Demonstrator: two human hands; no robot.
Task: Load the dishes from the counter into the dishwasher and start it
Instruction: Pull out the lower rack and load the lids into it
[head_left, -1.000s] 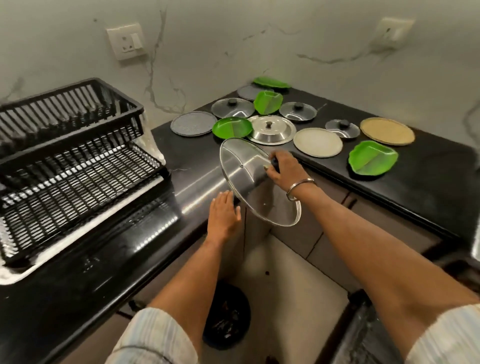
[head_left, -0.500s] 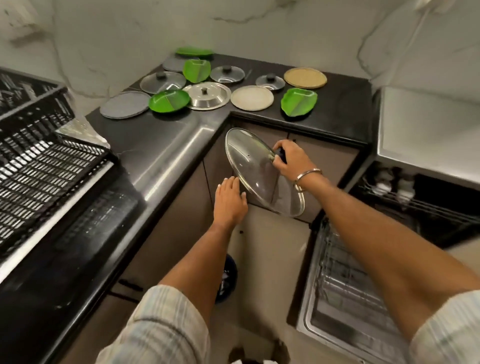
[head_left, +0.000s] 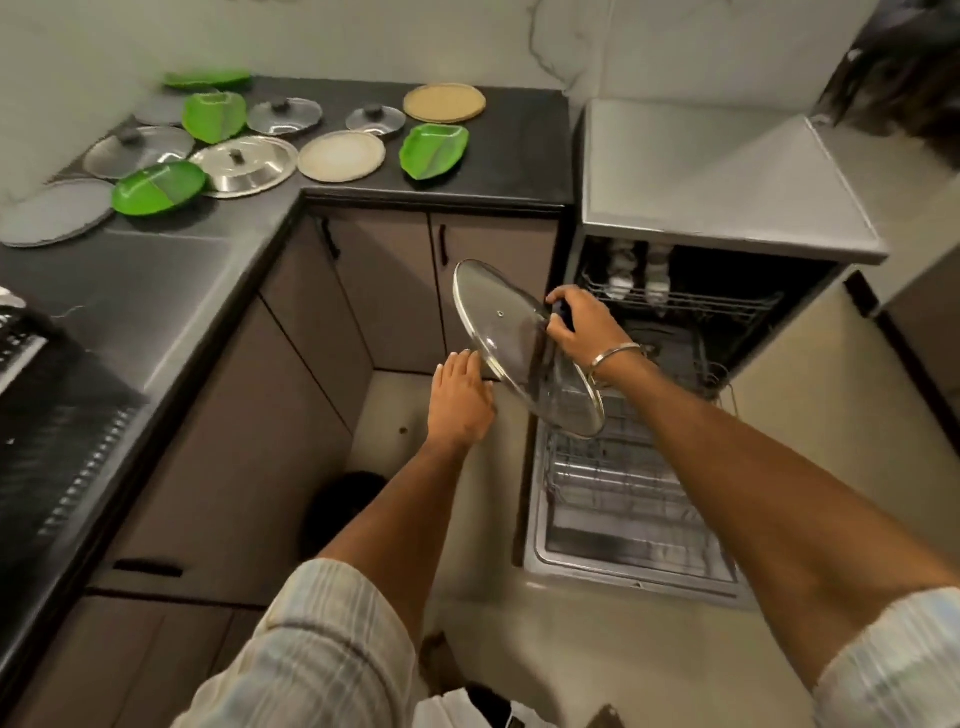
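Note:
My right hand (head_left: 582, 327) grips the dark knob of a large glass lid (head_left: 509, 338), held tilted in the air at the left edge of the open dishwasher (head_left: 727, 208). Its pulled-out lower rack (head_left: 623, 483) lies just below the lid. My left hand (head_left: 462, 400) hovers with straight fingers beside the lid's lower rim, holding nothing. On the black counter (head_left: 519, 150) remain several dishes: green leaf-shaped plates (head_left: 434, 150), a steel lid (head_left: 244, 166), glass lids (head_left: 283, 117), a white plate (head_left: 340, 156), a tan plate (head_left: 444, 103) and a grey plate (head_left: 52, 210).
A black dish rack (head_left: 21, 338) shows at the left edge. Brown cabinet doors (head_left: 389, 291) fill the corner under the counter. A dark round object (head_left: 343, 499) lies on the floor by my left arm. The dishwasher's upper rack (head_left: 685, 301) holds two pale items.
I have turned right from the counter toward the dishwasher. The lid in my right hand travelled from the counter edge to the open rack, with my left hand staying beside it.

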